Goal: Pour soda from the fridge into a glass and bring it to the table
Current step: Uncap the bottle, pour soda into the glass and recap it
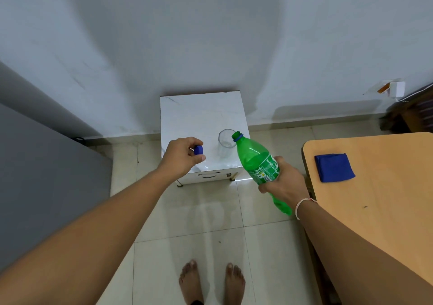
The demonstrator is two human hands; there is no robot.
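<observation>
The right hand (284, 184) grips the green bottle (257, 164), tipped so its mouth is at the glass (226, 141) near the counter (187, 112) front edge. The left hand (181, 155) pinches the cap (198, 150). Pouring comes next, I think: tip slowly.

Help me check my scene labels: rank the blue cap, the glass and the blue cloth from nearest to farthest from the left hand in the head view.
From the left hand:
1. Blue cap, pinched in its fingertips over the white cabinet.
2. Glass, to its right on the cabinet, by the bottle's mouth.
3. Blue cloth, far right on the wooden table.
</observation>
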